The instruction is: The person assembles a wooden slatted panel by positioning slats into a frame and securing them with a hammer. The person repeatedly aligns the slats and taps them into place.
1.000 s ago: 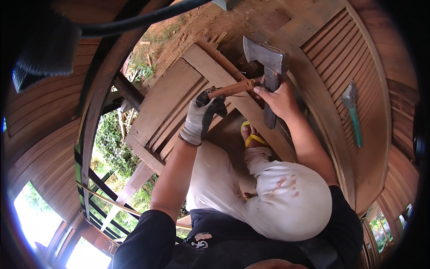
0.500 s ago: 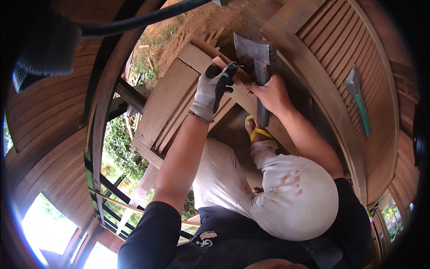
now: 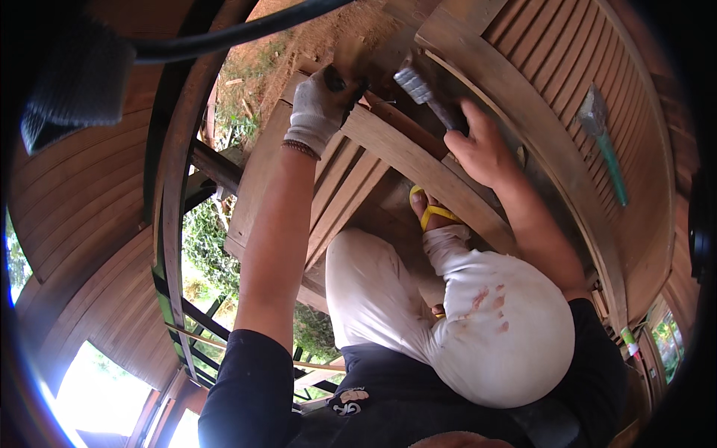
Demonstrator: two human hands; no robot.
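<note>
My right hand [image 3: 482,145], bare, is wrapped round the dark handle of a hatchet [image 3: 420,86]. The hatchet is tilted, its metal head up and to the left of the hand and its blade partly hidden. My left hand [image 3: 321,108] wears a white knit glove with black fingertips. Its fingers are pinched at the end of a wooden beam [image 3: 426,160], around a thin nail [image 3: 387,101] whose tip end is hidden. The hatchet head is close to the right of the gloved fingers, apart from them.
Below the left forearm lie several wooden boards [image 3: 347,183]. A hammer with a green handle [image 3: 612,172] rests on the slatted wood at the right. My foot in a yellow-strapped sandal [image 3: 433,213] is beside the beam. Curved timber [image 3: 515,97] runs along the right; dirt ground shows at the top.
The hatchet has turned and tilted, its head swinging from upright toward the left. My left hand has shifted left and slightly up. The view has moved a little, uncovering more of the beam.
</note>
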